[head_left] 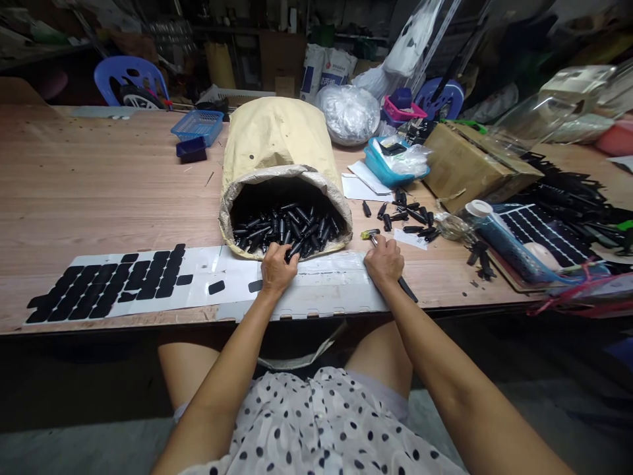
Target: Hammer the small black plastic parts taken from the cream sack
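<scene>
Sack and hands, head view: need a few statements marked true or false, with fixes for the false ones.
1. The sack lies with its open mouth toward the person. True.
2. The left hand is at the sack's mouth. True.
3. The right hand is empty. False: it grips a tool with a black handle.
4. Every black part is inside the sack. False: some lie loose on the table, right of the sack.
5. The cardboard box on the table is left of the sack. False: it is to the right.
</scene>
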The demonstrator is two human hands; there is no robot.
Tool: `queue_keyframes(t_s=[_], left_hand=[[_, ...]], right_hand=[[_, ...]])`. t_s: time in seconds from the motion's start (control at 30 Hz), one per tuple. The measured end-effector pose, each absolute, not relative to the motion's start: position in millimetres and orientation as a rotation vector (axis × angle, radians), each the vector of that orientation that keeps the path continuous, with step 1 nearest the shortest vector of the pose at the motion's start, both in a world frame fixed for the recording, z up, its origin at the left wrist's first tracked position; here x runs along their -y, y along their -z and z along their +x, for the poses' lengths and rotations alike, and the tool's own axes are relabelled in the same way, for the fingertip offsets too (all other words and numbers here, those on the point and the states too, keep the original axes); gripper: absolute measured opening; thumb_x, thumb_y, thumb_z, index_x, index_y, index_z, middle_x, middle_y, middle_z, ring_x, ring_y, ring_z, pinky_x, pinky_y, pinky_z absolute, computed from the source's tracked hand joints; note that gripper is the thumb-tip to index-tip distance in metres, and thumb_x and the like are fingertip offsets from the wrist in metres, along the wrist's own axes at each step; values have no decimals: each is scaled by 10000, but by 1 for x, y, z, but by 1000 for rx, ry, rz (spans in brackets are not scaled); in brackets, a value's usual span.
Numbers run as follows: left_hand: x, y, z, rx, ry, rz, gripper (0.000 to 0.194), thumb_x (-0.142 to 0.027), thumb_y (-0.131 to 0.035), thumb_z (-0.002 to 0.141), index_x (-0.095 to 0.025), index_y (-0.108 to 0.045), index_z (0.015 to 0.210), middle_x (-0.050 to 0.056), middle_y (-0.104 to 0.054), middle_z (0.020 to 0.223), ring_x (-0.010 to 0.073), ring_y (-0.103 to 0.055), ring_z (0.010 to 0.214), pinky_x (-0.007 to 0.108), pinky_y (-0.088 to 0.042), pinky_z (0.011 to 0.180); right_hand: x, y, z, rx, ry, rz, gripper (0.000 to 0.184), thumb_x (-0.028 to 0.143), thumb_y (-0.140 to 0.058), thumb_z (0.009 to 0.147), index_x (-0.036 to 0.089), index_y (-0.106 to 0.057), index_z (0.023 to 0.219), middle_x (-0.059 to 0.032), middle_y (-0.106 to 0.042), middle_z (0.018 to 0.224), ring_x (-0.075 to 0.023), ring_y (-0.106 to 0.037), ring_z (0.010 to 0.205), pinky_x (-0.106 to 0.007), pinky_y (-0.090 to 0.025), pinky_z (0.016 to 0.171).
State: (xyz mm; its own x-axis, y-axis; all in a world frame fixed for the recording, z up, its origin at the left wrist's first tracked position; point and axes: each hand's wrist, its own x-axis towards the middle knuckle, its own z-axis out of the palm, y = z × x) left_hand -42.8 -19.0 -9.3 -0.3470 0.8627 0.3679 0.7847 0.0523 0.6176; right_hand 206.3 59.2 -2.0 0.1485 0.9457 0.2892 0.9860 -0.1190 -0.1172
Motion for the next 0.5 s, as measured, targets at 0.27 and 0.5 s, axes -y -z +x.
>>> queue_keyframes(t_s=[0.27, 0.5], left_hand=[[19, 10, -43, -2212, -1194, 1719, 99, -272, -654, 798, -228, -696, 876, 27, -611, 865, 191, -619, 784, 316, -545, 748], [22, 9, -48, -2215, -1375, 1677, 145, -313, -537, 905, -229, -649, 946, 45, -610, 926, 199, -613, 831, 321, -529, 767]], right_hand=[[-59, 2, 206, 1873, 208, -2142, 376, 192, -471, 896, 188, -632, 1235, -146, -573, 1065, -279, -531, 969, -358, -407, 748], [-61, 5, 208, 1879, 222, -2142, 380, 202, -484, 899, 189, -629, 1250, -138, -572, 1053, -273, -535, 962, -348, -404, 747]])
